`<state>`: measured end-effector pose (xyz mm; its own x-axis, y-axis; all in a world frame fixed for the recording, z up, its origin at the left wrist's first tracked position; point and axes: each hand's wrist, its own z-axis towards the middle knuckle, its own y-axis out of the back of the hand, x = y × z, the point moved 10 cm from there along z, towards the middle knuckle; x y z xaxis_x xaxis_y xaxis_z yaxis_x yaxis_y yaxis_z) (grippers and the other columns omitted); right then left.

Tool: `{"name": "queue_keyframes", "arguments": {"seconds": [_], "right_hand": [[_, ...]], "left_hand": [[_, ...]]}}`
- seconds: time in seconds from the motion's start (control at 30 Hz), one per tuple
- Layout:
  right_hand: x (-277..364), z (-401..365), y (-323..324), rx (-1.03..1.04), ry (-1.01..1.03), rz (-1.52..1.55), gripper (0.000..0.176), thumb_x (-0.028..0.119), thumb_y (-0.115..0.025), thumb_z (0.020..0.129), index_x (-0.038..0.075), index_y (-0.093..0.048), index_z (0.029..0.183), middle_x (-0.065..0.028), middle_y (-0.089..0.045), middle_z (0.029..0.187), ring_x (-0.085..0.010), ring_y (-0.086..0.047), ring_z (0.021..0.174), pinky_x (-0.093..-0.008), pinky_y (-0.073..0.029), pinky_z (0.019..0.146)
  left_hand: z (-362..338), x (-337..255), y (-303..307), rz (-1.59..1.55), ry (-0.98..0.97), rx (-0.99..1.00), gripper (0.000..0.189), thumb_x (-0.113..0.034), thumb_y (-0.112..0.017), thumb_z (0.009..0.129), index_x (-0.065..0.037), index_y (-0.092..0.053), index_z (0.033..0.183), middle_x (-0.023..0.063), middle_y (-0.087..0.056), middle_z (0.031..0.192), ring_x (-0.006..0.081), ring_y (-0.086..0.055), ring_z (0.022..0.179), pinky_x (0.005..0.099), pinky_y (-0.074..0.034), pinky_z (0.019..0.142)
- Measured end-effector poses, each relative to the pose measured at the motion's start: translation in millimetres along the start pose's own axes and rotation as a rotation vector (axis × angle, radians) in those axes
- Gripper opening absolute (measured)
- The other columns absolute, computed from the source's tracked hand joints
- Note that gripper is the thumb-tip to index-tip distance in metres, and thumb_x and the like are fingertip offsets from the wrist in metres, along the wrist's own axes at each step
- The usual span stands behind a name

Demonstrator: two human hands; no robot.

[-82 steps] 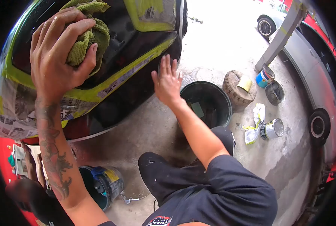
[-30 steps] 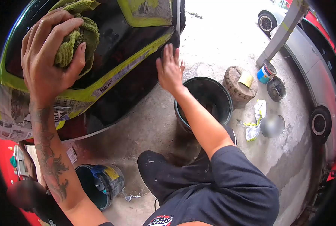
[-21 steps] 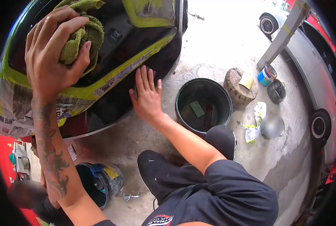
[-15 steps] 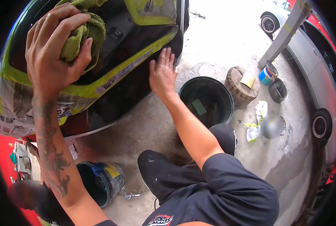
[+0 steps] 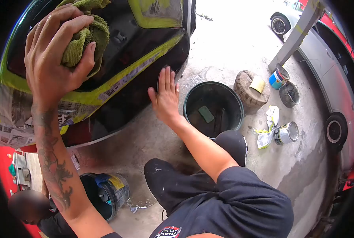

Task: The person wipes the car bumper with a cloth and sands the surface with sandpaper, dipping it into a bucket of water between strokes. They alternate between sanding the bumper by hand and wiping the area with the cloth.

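My left hand (image 5: 50, 59) is closed around a crumpled green cloth (image 5: 99, 37), held over the upper left of the dark car bodywork (image 5: 109, 47). Yellow-green masking tape (image 5: 145, 62) and newspaper (image 5: 14, 119) border the black areas. Lower and to the right, my right hand (image 5: 167, 97) is held flat, thumb spread from the fingers, with nothing in it. Its fingertips overlap the lower edge of the black panel (image 5: 143, 89) below the tape strip.
Near my right forearm stands a dark tub (image 5: 193, 97) holding a green block (image 5: 206, 114). Beyond are a stump (image 5: 246, 101), paint cans (image 5: 278, 79) and a grey car (image 5: 319, 83). A bucket (image 5: 122, 192) sits under my left arm; a person (image 5: 52, 222) is at lower left.
My right hand has slid down and left along the black panel, its thumb spreading wider. My left hand keeps hold of the cloth in nearly the same place.
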<state>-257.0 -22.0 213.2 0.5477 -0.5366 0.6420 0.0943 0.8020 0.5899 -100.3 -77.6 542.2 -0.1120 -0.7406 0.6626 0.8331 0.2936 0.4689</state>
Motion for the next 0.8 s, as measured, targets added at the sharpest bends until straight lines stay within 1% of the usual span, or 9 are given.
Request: {"name": "queue_keyframes", "arguments": {"seconds": [0.07,0.17,0.27,0.37,0.47,0.53,0.6,0.7,0.8], "right_hand": [[-5,-11,-3,0.051,0.070,-0.081,0.079,0.044,-0.049,0.102,0.005,-0.015,0.161,-0.0168,-0.014,0.168,-0.0365,-0.015,0.154,-0.0629,-0.014,0.119],[-41,51,20,-0.036,-0.061,-0.001,0.074,0.041,-0.048,0.103,0.006,-0.018,0.160,-0.0156,-0.017,0.167,-0.0369,-0.017,0.154,-0.0635,-0.017,0.118],[-43,56,27,-0.095,-0.098,-0.031,0.070,0.039,-0.047,0.104,0.004,-0.021,0.159,-0.0180,-0.021,0.166,-0.0381,-0.021,0.152,-0.0636,-0.022,0.116],[-24,2,4,-0.121,0.009,0.007,0.071,0.041,-0.045,0.104,0.002,-0.020,0.158,-0.0209,-0.021,0.165,-0.0386,-0.023,0.152,-0.0646,-0.023,0.114],[-38,24,8,-0.111,-0.014,0.007,0.073,0.041,-0.046,0.104,0.001,-0.020,0.158,-0.0207,-0.017,0.166,-0.0376,-0.023,0.152,-0.0659,-0.022,0.114],[-53,65,20,-0.173,-0.027,0.069,0.071,0.042,-0.043,0.105,0.000,-0.020,0.158,-0.0214,-0.018,0.165,-0.0375,-0.022,0.152,-0.0584,-0.023,0.117],[-60,82,29,-0.161,-0.047,0.165,0.070,0.043,-0.040,0.106,0.000,-0.020,0.158,-0.0212,-0.019,0.165,-0.0374,-0.021,0.152,-0.0549,-0.021,0.119],[-56,52,19,-0.147,0.044,0.118,0.070,0.044,-0.038,0.107,0.000,-0.020,0.158,-0.0212,-0.019,0.165,-0.0373,-0.021,0.152,-0.0553,-0.019,0.120],[-63,57,21,-0.082,0.013,0.088,0.070,0.045,-0.037,0.107,0.000,-0.019,0.158,-0.0220,-0.019,0.165,-0.0377,-0.021,0.152,-0.0557,-0.018,0.120]], "left_hand": [[0,-2,-1,0.013,-0.020,-0.007,0.039,-0.015,-0.072,0.080,-0.014,-0.069,0.119,0.0070,-0.066,0.124,0.0278,-0.061,0.120,0.0416,-0.044,0.104],[9,-12,10,-0.005,-0.033,-0.092,0.033,-0.015,-0.074,0.074,-0.012,-0.070,0.107,0.0059,-0.068,0.110,0.0283,-0.065,0.106,0.0385,-0.048,0.094],[1,0,0,-0.016,-0.016,0.008,0.038,-0.014,-0.072,0.081,-0.012,-0.069,0.119,0.0080,-0.066,0.124,0.0281,-0.061,0.120,0.0414,-0.044,0.103],[2,-5,1,0.011,-0.048,-0.015,0.038,-0.013,-0.072,0.081,-0.012,-0.069,0.119,0.0087,-0.066,0.124,0.0287,-0.062,0.119,0.0410,-0.045,0.103],[5,-9,3,0.015,-0.029,-0.008,0.038,-0.012,-0.072,0.081,-0.011,-0.069,0.119,0.0088,-0.066,0.123,0.0293,-0.062,0.118,0.0405,-0.045,0.102],[5,-8,3,0.006,-0.024,-0.009,0.038,-0.012,-0.072,0.081,-0.011,-0.069,0.119,0.0091,-0.066,0.123,0.0295,-0.062,0.118,0.0404,-0.045,0.102],[3,-7,1,0.010,-0.030,-0.008,0.038,-0.012,-0.072,0.081,-0.011,-0.069,0.119,0.0093,-0.066,0.123,0.0296,-0.062,0.118,0.0405,-0.046,0.101],[3,-5,1,0.021,-0.050,-0.018,0.038,-0.012,-0.072,0.081,-0.010,-0.069,0.119,0.0097,-0.067,0.123,0.0297,-0.063,0.117,0.0405,-0.046,0.101],[3,-5,2,-0.002,-0.050,-0.017,0.039,-0.012,-0.072,0.080,-0.011,-0.069,0.119,0.0100,-0.067,0.123,0.0297,-0.063,0.117,0.0405,-0.046,0.101]]}}
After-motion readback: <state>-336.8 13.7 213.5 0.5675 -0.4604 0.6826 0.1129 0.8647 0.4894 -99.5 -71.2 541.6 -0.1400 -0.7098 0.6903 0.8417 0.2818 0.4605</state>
